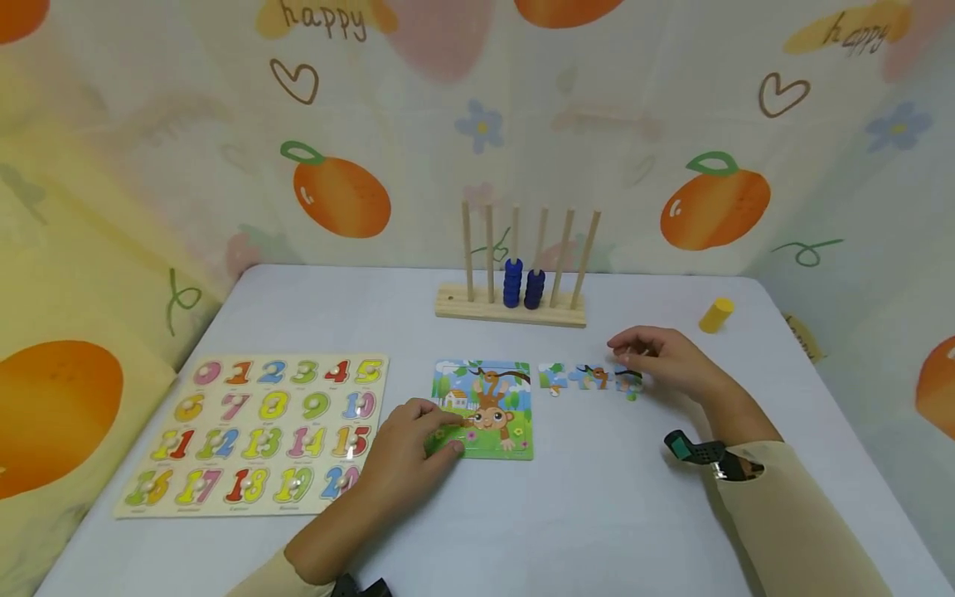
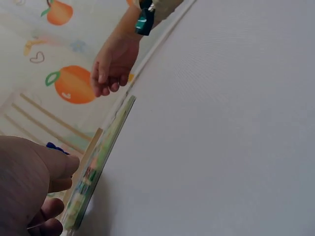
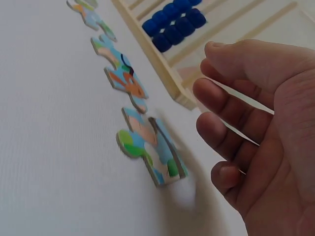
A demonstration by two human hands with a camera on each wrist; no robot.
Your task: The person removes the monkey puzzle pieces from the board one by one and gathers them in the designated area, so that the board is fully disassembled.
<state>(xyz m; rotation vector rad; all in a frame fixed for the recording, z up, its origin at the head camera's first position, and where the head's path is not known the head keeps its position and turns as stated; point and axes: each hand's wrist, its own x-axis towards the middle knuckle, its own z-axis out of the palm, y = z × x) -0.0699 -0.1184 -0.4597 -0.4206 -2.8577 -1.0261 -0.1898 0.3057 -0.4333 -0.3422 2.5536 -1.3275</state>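
Observation:
My left hand (image 1: 406,448) rests on the left part of a monkey jigsaw puzzle (image 1: 515,435), its fingers on the picture and thumb near the lower edge. Right of the puzzle lie three loose jigsaw pieces in a row: a left piece (image 1: 550,375), a middle piece (image 1: 594,376) and a right piece (image 1: 630,383). Over the right end of that row hovers my right hand (image 1: 671,361), fingers loosely bent and holding nothing. In the right wrist view its fingertips (image 3: 209,91) stand apart from the nearest piece (image 3: 160,152), which has a green knob.
A wooden number board (image 1: 249,431) lies at the left, partly under my left forearm in view. Behind the puzzle stands a wooden peg abacus (image 1: 477,311) with dark blue beads (image 1: 511,283). A yellow cylinder (image 1: 716,316) is at the back right.

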